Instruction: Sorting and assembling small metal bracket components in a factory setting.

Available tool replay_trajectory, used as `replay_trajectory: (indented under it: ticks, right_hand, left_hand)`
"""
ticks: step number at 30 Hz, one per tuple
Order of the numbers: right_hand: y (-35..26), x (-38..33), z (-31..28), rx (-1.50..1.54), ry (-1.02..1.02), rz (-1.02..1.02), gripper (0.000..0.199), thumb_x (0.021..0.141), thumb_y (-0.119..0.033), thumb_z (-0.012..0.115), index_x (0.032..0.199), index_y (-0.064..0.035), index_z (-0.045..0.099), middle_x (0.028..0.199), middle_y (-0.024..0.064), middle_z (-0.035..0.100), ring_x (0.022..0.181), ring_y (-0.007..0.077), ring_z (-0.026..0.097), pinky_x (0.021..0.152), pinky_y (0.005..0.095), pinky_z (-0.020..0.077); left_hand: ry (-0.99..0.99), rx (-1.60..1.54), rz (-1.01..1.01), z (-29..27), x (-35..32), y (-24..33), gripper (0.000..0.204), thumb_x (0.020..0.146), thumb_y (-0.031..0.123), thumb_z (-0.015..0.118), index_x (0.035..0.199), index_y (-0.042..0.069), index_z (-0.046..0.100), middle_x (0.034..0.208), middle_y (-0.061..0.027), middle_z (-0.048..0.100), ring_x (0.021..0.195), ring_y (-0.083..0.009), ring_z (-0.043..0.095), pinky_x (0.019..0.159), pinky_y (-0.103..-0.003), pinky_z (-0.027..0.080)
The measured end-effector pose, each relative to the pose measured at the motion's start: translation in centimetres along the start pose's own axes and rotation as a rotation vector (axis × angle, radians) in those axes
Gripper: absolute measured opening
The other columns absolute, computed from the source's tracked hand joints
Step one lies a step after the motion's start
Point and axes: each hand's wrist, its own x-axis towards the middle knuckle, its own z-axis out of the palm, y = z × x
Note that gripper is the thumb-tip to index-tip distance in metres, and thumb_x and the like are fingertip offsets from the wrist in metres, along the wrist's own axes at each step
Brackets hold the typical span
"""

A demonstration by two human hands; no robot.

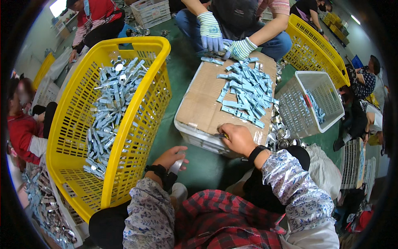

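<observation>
My left hand (170, 158) is closed around a shiny, pale silvery piece (177, 164) beside the yellow basket; its exact kind is unclear. My right hand (236, 139) is closed at the near edge of a cardboard sheet (199, 97). Between its fingers shows the end of a small dark and yellow tool (225, 135), mostly hidden. Just beyond lies a heap of light blue plastic handles (248, 91) on the cardboard, which covers a white plastic crate (203, 143).
A large yellow basket (112, 199) to my left holds many blue handled pieces with metal parts. Right of the cardboard are shiny metal pieces (282, 133) and a grey crate (300, 83). Across from me, a co-worker's striped gloved hands (242, 48) work at the cardboard's far edge.
</observation>
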Motion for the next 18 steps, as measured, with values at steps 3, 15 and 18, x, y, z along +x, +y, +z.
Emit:
replay_trajectory:
  ticks: [3, 15, 18]
  right_hand:
    - [-0.2, -0.1, -0.2, -0.027, 0.000, 0.003, 0.022, 0.069, -0.010, 0.059, 0.089, -0.0065, 0.053, 0.082, 0.0129, 0.058, 0.074, 0.0324, 0.056, 0.064, 0.0397, 0.0451]
    - [-1.9, -0.5, 0.1, -0.079, 0.031, 0.063, 0.018, 0.070, -0.009, 0.057, 0.088, -0.0067, 0.052, 0.080, 0.0136, 0.057, 0.072, 0.0335, 0.056, 0.064, 0.0414, 0.0446]
    - [-2.1, -0.5, -0.1, -0.087, 0.008, 0.088, 0.018, 0.072, -0.008, 0.055, 0.089, -0.0057, 0.051, 0.081, 0.0144, 0.056, 0.073, 0.0338, 0.056, 0.064, 0.0421, 0.0444]
  left_hand:
    - [-0.043, 0.054, -0.121, 0.0, -0.4, 0.9, 0.022, 0.082, 0.014, 0.051, 0.102, 0.005, 0.048, 0.083, -0.0134, 0.058, 0.062, -0.0182, 0.058, 0.052, -0.029, 0.048]
    - [0.063, -0.145, 0.015, 1.2, -1.0, -1.7, 0.020, 0.082, 0.014, 0.048, 0.099, 0.006, 0.052, 0.067, -0.0060, 0.053, 0.051, -0.0126, 0.048, 0.046, -0.026, 0.041]
    - [0.080, -0.125, 0.034, 1.6, -1.0, -1.5, 0.019, 0.082, 0.013, 0.047, 0.099, 0.005, 0.052, 0.065, -0.0051, 0.051, 0.049, -0.0117, 0.046, 0.044, -0.025, 0.039]
